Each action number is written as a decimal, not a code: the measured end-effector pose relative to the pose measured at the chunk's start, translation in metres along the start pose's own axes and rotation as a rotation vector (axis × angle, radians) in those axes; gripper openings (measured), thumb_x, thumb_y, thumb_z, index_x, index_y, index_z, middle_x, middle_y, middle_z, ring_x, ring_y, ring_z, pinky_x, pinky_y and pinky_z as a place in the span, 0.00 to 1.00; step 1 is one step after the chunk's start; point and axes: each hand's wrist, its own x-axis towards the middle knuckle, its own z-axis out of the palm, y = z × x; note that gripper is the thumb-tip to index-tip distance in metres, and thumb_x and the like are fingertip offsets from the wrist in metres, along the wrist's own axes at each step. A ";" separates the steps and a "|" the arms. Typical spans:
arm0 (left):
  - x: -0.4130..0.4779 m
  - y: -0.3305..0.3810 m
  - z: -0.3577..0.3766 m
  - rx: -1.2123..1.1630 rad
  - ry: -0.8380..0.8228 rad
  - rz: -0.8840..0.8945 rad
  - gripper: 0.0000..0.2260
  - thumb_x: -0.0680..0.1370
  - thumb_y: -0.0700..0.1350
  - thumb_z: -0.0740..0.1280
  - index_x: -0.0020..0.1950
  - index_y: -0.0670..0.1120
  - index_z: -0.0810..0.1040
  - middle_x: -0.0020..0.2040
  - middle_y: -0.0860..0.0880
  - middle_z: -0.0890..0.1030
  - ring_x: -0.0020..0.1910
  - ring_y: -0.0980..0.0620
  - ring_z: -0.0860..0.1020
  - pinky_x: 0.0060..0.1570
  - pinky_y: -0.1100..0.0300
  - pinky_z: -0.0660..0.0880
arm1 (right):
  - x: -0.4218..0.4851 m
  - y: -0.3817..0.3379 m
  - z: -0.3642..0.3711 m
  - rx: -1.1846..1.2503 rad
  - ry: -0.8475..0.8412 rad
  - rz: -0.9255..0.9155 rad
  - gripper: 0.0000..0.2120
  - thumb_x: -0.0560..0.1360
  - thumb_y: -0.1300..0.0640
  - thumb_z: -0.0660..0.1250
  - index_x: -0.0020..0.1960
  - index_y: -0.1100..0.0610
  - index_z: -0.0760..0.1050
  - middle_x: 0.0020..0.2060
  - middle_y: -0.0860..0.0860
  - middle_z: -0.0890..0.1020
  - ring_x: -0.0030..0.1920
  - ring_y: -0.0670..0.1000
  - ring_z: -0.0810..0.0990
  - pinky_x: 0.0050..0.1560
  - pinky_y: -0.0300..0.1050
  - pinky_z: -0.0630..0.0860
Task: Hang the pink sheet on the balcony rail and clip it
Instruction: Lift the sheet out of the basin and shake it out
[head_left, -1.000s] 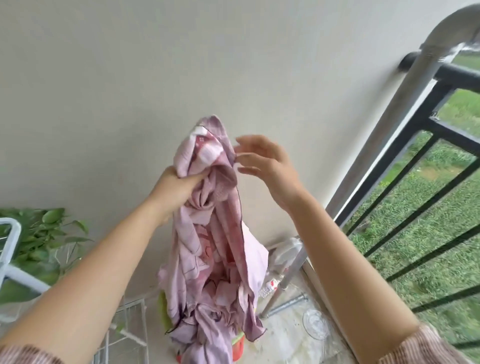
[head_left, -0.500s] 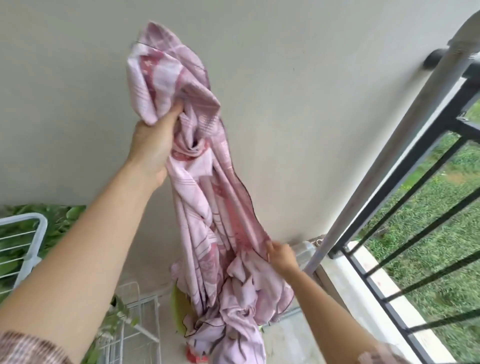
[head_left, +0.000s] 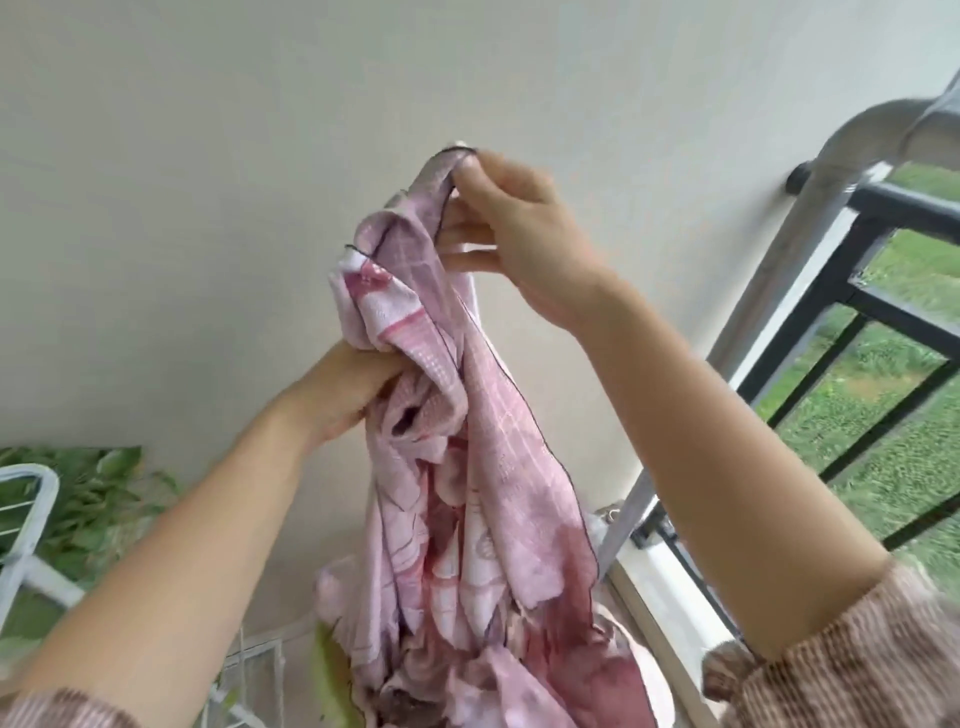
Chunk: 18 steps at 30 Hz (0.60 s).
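Observation:
The pink sheet (head_left: 467, 467), patterned with darker pink checks and a dark hem, hangs bunched in front of the pale wall. My left hand (head_left: 343, 389) grips a thick bunch of it at mid height. My right hand (head_left: 514, 234) is higher and pinches the hemmed edge between thumb and fingers. The sheet's lower end trails down toward the floor. The black balcony rail (head_left: 904, 205) runs at the right, apart from the sheet. No clip is in sight.
A grey metal pipe (head_left: 769, 291) slants from the floor up past the rail. A white wire drying rack (head_left: 31, 519) and green leaves (head_left: 98, 499) are at lower left. Beyond the black bars lies grass (head_left: 883, 457).
My left hand has come down from its raised position. My right hand rose from the sheet's lower folds and now pinches the top edge.

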 end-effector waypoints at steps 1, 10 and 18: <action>-0.002 0.001 0.004 -0.017 -0.067 0.002 0.07 0.66 0.37 0.69 0.30 0.48 0.81 0.30 0.54 0.83 0.31 0.61 0.80 0.34 0.67 0.76 | 0.001 0.007 0.003 0.003 -0.049 0.006 0.09 0.82 0.57 0.56 0.48 0.60 0.71 0.42 0.59 0.68 0.42 0.56 0.66 0.37 0.43 0.71; 0.009 0.014 -0.021 -0.300 0.098 0.123 0.08 0.65 0.38 0.74 0.38 0.45 0.76 0.30 0.52 0.81 0.29 0.57 0.79 0.32 0.65 0.76 | -0.099 0.176 -0.027 -0.125 -0.079 0.498 0.34 0.57 0.64 0.66 0.63 0.55 0.72 0.59 0.54 0.77 0.60 0.52 0.74 0.55 0.40 0.75; 0.011 0.025 -0.054 -0.483 0.050 0.154 0.07 0.66 0.46 0.71 0.32 0.49 0.74 0.26 0.55 0.76 0.24 0.60 0.75 0.27 0.69 0.73 | -0.165 0.294 -0.038 -0.880 -0.344 0.848 0.06 0.76 0.54 0.64 0.41 0.54 0.73 0.36 0.48 0.75 0.44 0.52 0.76 0.45 0.46 0.72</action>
